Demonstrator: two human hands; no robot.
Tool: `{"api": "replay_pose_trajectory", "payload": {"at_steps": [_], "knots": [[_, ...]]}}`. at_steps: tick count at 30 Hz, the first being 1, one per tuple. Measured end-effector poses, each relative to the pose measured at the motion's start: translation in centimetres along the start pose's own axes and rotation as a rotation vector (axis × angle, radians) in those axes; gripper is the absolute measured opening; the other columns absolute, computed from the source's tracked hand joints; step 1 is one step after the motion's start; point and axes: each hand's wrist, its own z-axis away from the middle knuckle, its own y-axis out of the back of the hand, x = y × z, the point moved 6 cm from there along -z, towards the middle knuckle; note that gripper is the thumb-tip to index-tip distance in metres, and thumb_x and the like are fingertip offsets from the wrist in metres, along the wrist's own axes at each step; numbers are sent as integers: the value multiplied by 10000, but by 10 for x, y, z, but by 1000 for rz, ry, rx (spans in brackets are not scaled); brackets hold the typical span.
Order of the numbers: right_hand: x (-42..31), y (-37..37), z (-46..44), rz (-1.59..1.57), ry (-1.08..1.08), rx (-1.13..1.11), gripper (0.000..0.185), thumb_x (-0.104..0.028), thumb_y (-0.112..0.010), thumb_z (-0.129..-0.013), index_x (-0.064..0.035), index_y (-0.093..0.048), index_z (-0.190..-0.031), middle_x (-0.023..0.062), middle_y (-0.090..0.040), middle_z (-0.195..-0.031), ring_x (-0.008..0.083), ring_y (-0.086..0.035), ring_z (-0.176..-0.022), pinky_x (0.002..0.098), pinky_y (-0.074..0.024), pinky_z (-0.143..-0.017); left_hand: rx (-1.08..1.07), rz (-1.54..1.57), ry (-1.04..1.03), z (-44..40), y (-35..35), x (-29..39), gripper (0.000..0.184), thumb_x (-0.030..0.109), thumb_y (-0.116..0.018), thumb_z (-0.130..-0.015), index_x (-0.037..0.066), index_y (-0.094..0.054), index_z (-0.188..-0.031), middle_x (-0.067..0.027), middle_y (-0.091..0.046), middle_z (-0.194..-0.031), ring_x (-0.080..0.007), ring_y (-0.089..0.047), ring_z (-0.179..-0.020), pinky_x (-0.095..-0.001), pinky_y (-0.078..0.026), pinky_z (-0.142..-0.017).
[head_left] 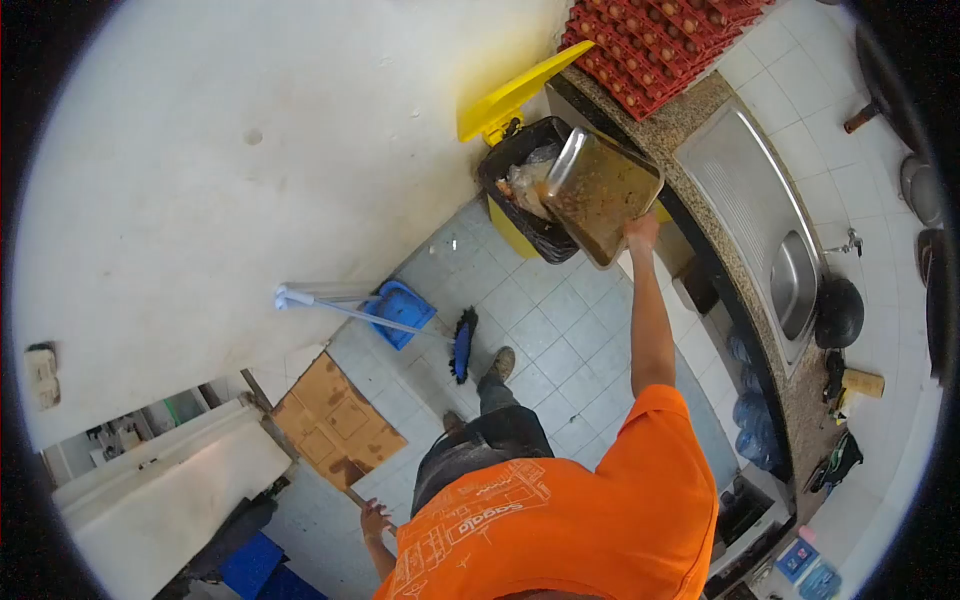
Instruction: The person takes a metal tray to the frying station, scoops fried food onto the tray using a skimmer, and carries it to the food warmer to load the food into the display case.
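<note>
My right hand [641,233] is closed on the near corner of a rectangular metal tray [607,190]. The tray is tilted over the bin, its inside smeared with brown residue. Under its far edge stands a yellow trash bin [512,228] with a black bag, its yellow lid [520,92] raised. Pale food scraps and clear plastic [527,188] lie in the bag. Low at my side, my left hand [374,518] is closed around a thin wooden-handled tool [354,494]. The tool's wider end overlaps the cardboard in view, and its exact kind is unclear.
Red egg trays [650,50] are stacked on the granite counter [690,110], beside a steel sink [795,285]. A blue broom [462,350] and dustpan [400,313] stand near the wall. Flattened cardboard [335,420] lies on the tiled floor. Water bottles [757,425] sit under the counter.
</note>
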Motion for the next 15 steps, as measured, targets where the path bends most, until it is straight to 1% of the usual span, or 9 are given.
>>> {"api": "replay_pose_trajectory", "payload": {"at_steps": [3, 5, 6, 8, 10, 12, 13, 14, 15], "knots": [[-36, 25, 0, 138, 22, -53, 450, -190, -619, -705, 83, -472, -1032, 294, -596, -928, 446, -575, -893, 437, -483, -772, 155, -560, -190, 21, -6, -5, 305, 275, -484, -874, 161, -468, -1157, -72, -600, -895, -255, -605, -639, -378, -473, -405], [-51, 27, -18, 190, 40, -13, 476, -215, -631, -711, 78, -465, -1047, 285, -596, -943, 442, -572, -908, 439, -477, -786, 266, -338, -105, 26, -2, -31, 316, 247, -481, -872, 164, -461, -1176, -75, -605, -896, -239, -610, -634, -370, -474, -412], [-55, 24, -18, 67, 96, 45, 492, -228, -637, -711, 79, -463, -1054, 283, -596, -946, 437, -570, -917, 441, -474, -792, 327, -208, -53, 38, 8, -56, 323, 232, -479, -870, 166, -458, -1186, -76, -607, -897, -231, -612, -631, -365, -475, -416], [-12, 23, -15, -182, 169, 168, 525, -254, -651, -712, 81, -459, -1069, 277, -596, -952, 428, -566, -937, 444, -468, -804, 447, -504, -87, 43, 26, -91, 331, 191, -477, -862, 159, -455, -1190, -93, -606, -905, -218, -605, -617, -353, -463, -410], [0, 18, 8, 177, 229, 207, 537, -194, -631, -721, 53, -430, -1153, 231, -595, -1029, 387, -597, -921, 416, -482, -824, 551, -720, -115, 40, 44, -124, 336, 178, -478, -859, 152, -455, -1193, -102, -605, -914, -214, -602, -618, -353, -462, -417], [32, -6, 15, 161, -130, 91, 477, -238, -626, -742, 32, -503, -1115, 246, -578, -1064, 378, -582, -974, 405, -466, -856, 522, -716, -124, 33, 51, -140, 338, 191, -482, -862, 148, -459, -1196, -103, -604, -923, -219, -603, -634, -366, -472, -436], [4, 21, 52, 124, -112, 74, 442, -298, -617, -753, 31, -558, -1043, 249, -575, -1072, 365, -572, -1009, 400, -459, -871, 507, -697, -132, 28, 57, -147, 339, 198, -484, -863, 145, -461, -1197, -104, -603, -928, -221, -603, -642, -373, -476, -445], [45, -1, 53, 187, 0, 171, 444, -363, -612, -756, 27, -600, -968, 242, -585, -1050, 352, -583, -984, 404, -471, -845, 484, -679, -141, 23, 62, -149, 341, 205, -486, -865, 143, -463, -1199, -104, -602, -932, -223, -604, -650, -379, -481, -455], [78, -28, 62, 267, -53, 59, 444, -393, -567, -793, 20, -603, -952, 246, -586, -1032, 350, -582, -951, 405, -473, -814, 468, -662, -151, 17, 71, -146, 342, 211, -488, -866, 140, -465, -1200, -105, -602, -937, -226, -604, -658, -386, -486, -464]]}}
